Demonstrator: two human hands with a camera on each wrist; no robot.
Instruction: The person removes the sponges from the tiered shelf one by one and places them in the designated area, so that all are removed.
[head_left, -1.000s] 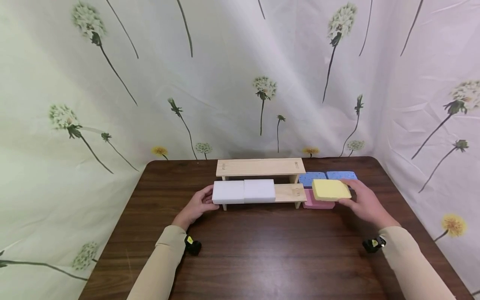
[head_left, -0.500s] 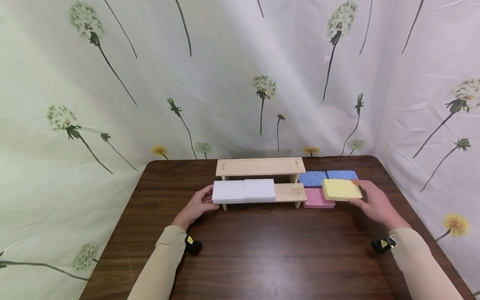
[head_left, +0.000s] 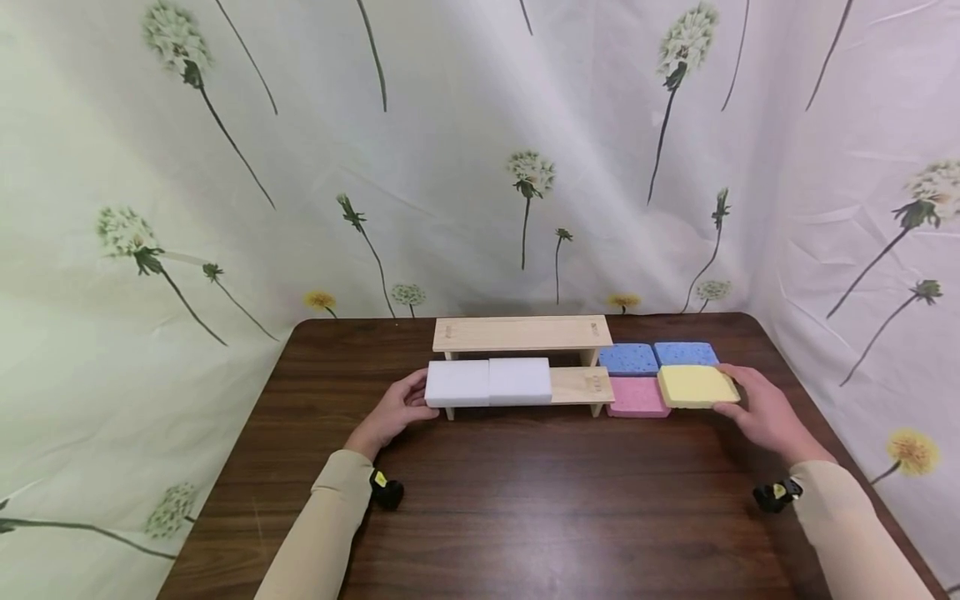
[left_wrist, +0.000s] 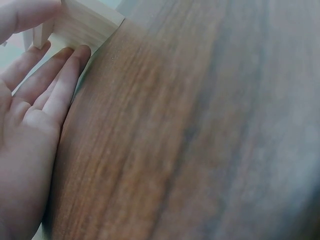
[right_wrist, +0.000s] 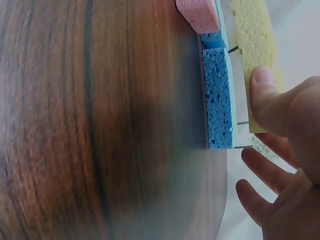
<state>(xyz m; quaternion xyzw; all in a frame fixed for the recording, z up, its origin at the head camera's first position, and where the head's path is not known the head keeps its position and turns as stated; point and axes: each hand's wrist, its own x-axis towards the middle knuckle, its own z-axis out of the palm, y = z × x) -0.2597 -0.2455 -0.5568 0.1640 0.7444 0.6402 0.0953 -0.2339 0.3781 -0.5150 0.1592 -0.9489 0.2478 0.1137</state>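
Two beige sleeves (head_left: 855, 517) extend over the dark wood-grain tabletop (head_left: 555, 517) from its near side. A black wrist-mounted camera (head_left: 386, 491) sits at the left cuff; a second black unit (head_left: 776, 496) sits at the right cuff.

The right hand (head_left: 768, 417) pinches the right end of the yellow sponge (head_left: 696, 387), thumb on the near side. The yellow sponge is raised clear of the tabletop and located just right of the pink sponge (head_left: 637, 397), which lies flat.

The left hand (head_left: 393, 417) is positioned at the left end of the front wooden riser (head_left: 581, 385), thumb forward, the other fingers extended; whether it grips the riser or only rests against it cannot be told. Two white rectangular blocks (head_left: 520, 382) lie side by side on this riser, covering its left and middle sections.

Behind the pink and yellow sponges, two blue sponges (head_left: 627, 359) lie side by side. The rear wooden riser (head_left: 521, 333) stands behind the front one, roughly parallel. A white dandelion-print sheet (head_left: 450, 167) forms the backdrop.
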